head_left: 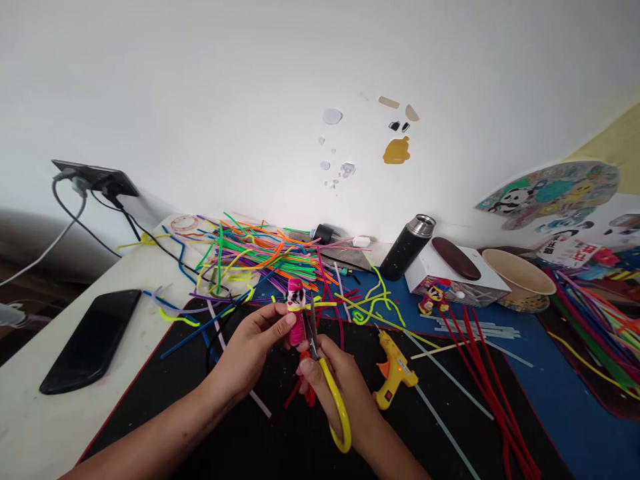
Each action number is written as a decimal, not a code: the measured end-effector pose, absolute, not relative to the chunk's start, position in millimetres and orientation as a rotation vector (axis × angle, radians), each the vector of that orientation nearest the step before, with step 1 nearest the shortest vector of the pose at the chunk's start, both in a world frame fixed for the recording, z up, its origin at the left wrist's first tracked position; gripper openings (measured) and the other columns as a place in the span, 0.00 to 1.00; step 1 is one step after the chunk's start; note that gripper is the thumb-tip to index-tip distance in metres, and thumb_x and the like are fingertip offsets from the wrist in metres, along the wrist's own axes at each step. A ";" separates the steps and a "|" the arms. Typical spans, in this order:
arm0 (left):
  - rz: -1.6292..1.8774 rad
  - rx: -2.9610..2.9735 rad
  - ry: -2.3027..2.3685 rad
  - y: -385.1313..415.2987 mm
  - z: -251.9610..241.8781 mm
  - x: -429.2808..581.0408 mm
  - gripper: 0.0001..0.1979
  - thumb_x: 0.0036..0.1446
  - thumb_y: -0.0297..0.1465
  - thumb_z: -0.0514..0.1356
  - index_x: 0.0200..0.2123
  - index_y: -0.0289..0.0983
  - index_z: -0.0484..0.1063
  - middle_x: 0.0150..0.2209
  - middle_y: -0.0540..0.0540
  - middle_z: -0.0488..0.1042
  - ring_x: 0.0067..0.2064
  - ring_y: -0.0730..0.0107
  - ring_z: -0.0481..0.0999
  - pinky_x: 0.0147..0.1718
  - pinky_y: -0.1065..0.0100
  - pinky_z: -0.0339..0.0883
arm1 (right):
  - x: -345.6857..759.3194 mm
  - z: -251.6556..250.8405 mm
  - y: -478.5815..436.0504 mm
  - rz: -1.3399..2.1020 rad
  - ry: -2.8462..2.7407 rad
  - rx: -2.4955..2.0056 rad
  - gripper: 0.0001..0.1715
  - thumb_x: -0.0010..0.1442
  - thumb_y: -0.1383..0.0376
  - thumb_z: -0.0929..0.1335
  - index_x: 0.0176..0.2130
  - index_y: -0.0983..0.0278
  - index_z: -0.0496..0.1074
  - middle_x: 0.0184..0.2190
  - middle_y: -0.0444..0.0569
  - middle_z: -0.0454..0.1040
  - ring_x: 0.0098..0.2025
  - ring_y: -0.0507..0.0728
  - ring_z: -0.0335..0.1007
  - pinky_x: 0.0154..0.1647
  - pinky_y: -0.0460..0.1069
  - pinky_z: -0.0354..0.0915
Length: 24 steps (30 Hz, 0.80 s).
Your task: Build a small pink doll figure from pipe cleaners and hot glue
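Between the fingers and thumb of my left hand (257, 343) is a small pipe-cleaner figure (297, 327), magenta with a black-and-white face and a yellow strand at its neck. My right hand (340, 373) grips a pair of scissors (336, 400) with yellow handles. Their blades point up beside the figure, close to the yellow pipe cleaner (326, 304) that sticks out to its right. Something red shows below the right fingers, partly covered. On the black mat to the right lies a yellow glue gun (395, 370).
Many loose coloured pipe cleaners (270, 253) pile up along the wall. A black phone (93, 340) lies at left. At right are a black flask (407, 247), a white box (453, 273), another small figure (433, 297), glue sticks (480, 328), red pipe cleaners (493, 387) and a beige bowl (517, 273).
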<state>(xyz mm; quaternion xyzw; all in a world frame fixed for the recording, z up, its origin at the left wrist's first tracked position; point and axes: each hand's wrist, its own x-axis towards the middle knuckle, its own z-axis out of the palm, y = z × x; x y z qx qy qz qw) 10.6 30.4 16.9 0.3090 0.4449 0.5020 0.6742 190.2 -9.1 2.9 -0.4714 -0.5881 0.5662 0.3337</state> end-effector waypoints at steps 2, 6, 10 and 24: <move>1.113 0.690 0.992 29.5 16.9 11.8 0.22 0.45 0.45 0.80 0.33 0.36 0.78 0.25 0.49 0.78 0.28 0.71 0.72 0.31 0.70 0.66 | 189.4 2.9 -8.8 1.472 -1.534 -1.241 0.30 0.70 0.39 0.66 0.47 0.63 0.71 0.29 0.45 0.72 0.26 0.53 0.68 0.28 0.47 0.62; 1.112 0.680 0.999 29.8 15.7 14.1 0.23 0.44 0.45 0.81 0.32 0.36 0.79 0.25 0.49 0.78 0.27 0.70 0.73 0.31 0.69 0.68 | 189.1 2.5 -9.1 1.454 -1.561 -1.254 0.29 0.71 0.40 0.65 0.46 0.63 0.71 0.27 0.43 0.71 0.26 0.53 0.67 0.27 0.47 0.60; 1.101 0.724 1.023 29.4 12.1 15.2 0.22 0.43 0.45 0.81 0.30 0.35 0.81 0.26 0.48 0.78 0.27 0.72 0.72 0.31 0.70 0.68 | 190.2 3.0 -8.8 1.427 -1.577 -1.269 0.28 0.72 0.41 0.65 0.45 0.63 0.72 0.26 0.43 0.70 0.25 0.53 0.67 0.26 0.46 0.59; 1.026 0.810 1.102 27.5 4.2 11.8 0.19 0.47 0.46 0.79 0.32 0.37 0.85 0.32 0.43 0.84 0.31 0.63 0.79 0.35 0.65 0.76 | 191.8 2.0 -8.9 1.337 -1.648 -1.386 0.23 0.72 0.44 0.65 0.39 0.60 0.68 0.21 0.41 0.69 0.22 0.53 0.66 0.25 0.47 0.56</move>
